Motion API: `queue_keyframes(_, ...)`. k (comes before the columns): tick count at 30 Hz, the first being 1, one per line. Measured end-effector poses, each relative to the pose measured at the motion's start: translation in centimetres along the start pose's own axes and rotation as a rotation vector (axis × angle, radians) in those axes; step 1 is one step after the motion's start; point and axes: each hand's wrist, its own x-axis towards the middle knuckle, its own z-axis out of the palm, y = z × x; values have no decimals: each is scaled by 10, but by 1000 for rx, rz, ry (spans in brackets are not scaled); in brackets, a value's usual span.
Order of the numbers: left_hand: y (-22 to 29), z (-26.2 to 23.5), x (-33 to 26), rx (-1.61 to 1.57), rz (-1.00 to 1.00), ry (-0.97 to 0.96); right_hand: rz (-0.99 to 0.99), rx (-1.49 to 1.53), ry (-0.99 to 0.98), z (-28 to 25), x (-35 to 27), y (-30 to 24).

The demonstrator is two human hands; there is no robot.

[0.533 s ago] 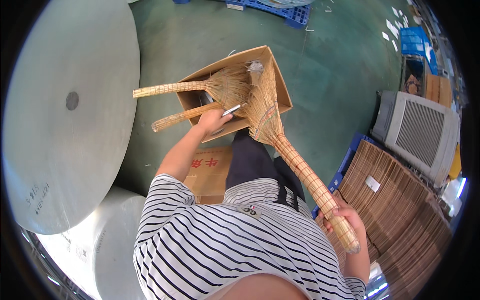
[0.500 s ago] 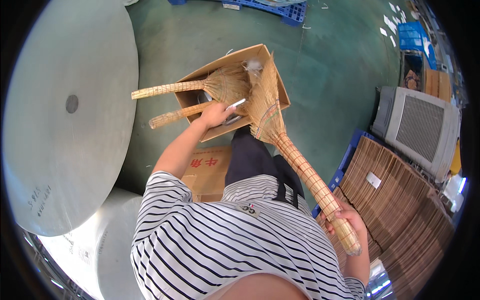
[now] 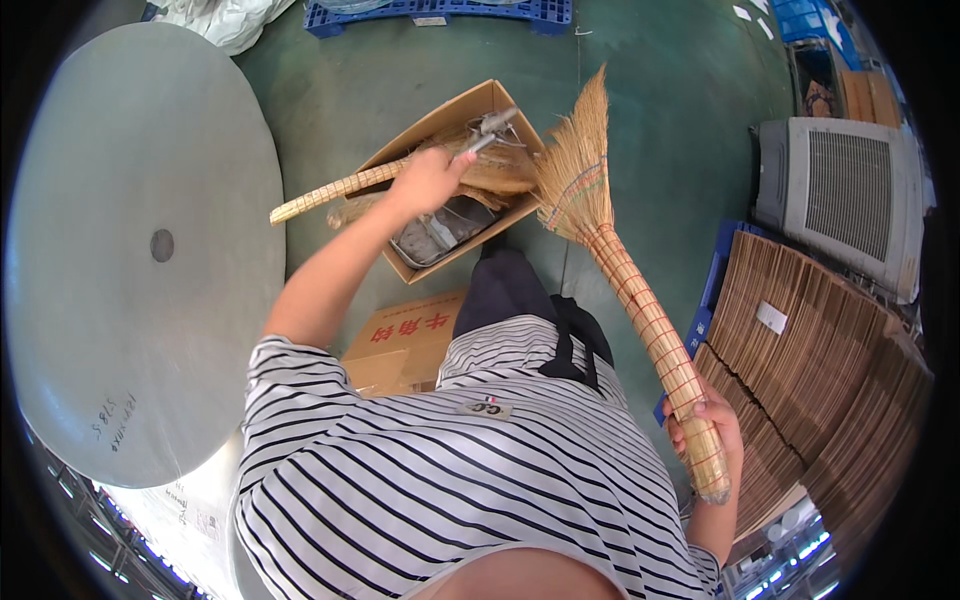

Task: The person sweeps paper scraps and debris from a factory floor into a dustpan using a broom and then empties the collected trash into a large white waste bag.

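My right hand (image 3: 708,420) is closed round the handle of a straw broom (image 3: 640,300), near its end. The broom's bristles fan upward beside the right wall of an open carton (image 3: 410,278). Above the carton, my left hand (image 3: 430,182) is closed on a slim pale grey object (image 3: 482,144) whose kind I cannot make out. Beneath that hand, another straw broom (image 3: 335,194) lies in the carton, its handle jutting out over the left side. A further broom end (image 3: 350,208) shows beside it, partly hidden by my forearm. Grey, plastic-wrapped items (image 3: 438,235) lie in the carton's near part.
A large grey roll (image 3: 150,340) stands on the left. A closed carton (image 3: 405,340) sits by my legs. Stacked flat cardboard (image 3: 800,350) rests on a blue pallet at right, below a grey slatted unit (image 3: 840,200). Another blue pallet (image 3: 440,14) lies at the far side.
The broom in my right hand has swung out of the carton to its right side. My left hand has moved farther up over the carton, uncovering the grey items.
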Motion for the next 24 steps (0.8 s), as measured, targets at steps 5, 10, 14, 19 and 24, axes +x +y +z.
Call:
queue_keyframes(5,49,-32,0,122,99,-1,-54,5,-24,-12,-4,7)
queue_keyframes(10,72,-42,-18,138,-1,-115,-128,38,-63,-34,-1,22)
queue_keyframes(14,67,-49,-54,256,-30,-59,-107,-58,-60,-64,7,35)
queue_keyframes(19,82,-69,-128,191,-183,88,-118,-200,-72,-112,7,32)
queue_keyframes(24,86,-120,-209,173,-267,363,-73,-300,-159,-126,4,31)
